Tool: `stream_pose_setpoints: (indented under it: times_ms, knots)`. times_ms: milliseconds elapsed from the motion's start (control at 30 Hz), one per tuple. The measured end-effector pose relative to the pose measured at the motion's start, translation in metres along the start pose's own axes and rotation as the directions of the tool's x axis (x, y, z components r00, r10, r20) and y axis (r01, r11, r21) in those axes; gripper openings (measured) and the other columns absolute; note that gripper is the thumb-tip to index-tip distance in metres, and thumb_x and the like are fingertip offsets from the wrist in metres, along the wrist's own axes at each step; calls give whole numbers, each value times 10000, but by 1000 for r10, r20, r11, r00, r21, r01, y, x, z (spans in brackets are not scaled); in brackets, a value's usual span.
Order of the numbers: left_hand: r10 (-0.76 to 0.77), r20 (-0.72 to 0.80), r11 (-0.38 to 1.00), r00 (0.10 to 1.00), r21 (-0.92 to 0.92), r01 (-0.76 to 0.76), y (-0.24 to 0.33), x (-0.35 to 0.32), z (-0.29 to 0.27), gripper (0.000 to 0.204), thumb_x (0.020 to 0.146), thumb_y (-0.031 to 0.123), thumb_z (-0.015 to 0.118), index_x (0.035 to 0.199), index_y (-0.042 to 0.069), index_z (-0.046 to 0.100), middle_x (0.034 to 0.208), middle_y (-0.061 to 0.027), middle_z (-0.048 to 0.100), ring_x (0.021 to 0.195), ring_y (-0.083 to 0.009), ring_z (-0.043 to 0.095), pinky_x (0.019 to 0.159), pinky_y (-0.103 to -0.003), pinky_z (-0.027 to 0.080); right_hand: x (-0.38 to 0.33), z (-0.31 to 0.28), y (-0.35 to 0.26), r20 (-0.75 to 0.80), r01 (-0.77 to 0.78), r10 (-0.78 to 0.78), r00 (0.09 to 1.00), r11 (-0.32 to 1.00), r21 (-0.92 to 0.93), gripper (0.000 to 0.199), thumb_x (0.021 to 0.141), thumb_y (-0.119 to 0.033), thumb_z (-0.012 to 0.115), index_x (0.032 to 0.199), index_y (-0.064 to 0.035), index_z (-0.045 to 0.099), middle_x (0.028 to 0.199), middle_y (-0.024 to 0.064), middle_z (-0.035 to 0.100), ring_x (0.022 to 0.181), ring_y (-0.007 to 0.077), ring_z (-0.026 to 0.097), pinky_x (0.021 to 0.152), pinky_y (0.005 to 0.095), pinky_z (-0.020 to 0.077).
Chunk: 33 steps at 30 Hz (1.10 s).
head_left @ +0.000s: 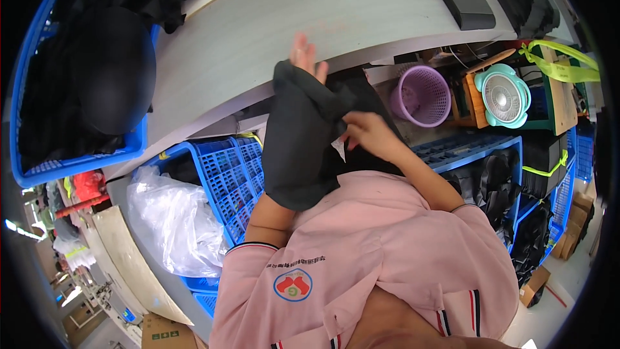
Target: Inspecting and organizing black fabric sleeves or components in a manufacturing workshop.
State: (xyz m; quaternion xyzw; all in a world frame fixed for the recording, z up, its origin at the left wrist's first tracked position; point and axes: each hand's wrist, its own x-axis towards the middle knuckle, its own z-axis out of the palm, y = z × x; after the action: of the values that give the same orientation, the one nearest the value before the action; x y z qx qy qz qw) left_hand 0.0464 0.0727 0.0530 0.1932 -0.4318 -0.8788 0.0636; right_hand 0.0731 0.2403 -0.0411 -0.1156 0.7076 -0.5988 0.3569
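A black fabric piece [297, 142], shaped like a sleeve or tube, is pulled over my left forearm. Out of its far end come the fingers of my left hand [308, 58], stretched and spread a little, close to the edge of the grey table [258, 32]. My right hand [369, 134] is closed on the fabric's right side, thumb and fingers pinching it. Just under that grip a small white tag [340, 147] sticks out. What garment the cloth belongs to cannot be made out.
Beyond the table's left end, a blue basket [84, 171] holds black cloth. Below it, clear plastic wrapping [174, 220] lies by a blue crate [226, 174]. Toward the right are a purple bin [423, 97], a turquoise fan [502, 97] and another blue crate [516, 181] with black items.
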Motion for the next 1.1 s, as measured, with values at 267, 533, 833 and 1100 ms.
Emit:
stream_pose_setpoints:
  times_ms: [267,533,833,1100]
  knots:
    - [114,96,993,989,-25,-112,-33,-29,-33,635,1053,404,415,1557,68,227,1640,-82,183,1518,-219,164,1214,-391,237,-18,17,-70,-118,544,-765,633,549,-635,652,790,-18,716,1385,-32,450,1267,152,611,1147,325,602,1047,417,426]
    - [18,33,1000,999,-9,-17,-30,-40,-32,639,1047,284,500,1550,7,219,1589,-162,271,1435,-241,341,1136,-316,339,-14,11,-74,-166,609,-745,647,635,-475,368,793,-26,722,1152,-26,640,942,99,689,914,289,646,804,337,518]
    - [-106,33,982,994,163,99,-35,-44,-19,592,1043,277,512,1542,58,282,1574,-129,316,1401,-210,387,1147,-345,332,-14,9,-73,-97,354,-809,579,358,-864,193,835,-64,699,1027,-39,687,952,62,659,767,253,614,685,316,496]
    - [-137,194,970,971,-171,171,-23,-23,-86,574,1042,283,510,1530,59,307,1554,-124,346,1387,-215,400,1144,-347,337,-21,-28,-73,-20,296,-300,954,927,231,193,968,-144,601,841,2,595,989,1,580,802,84,470,760,237,381]
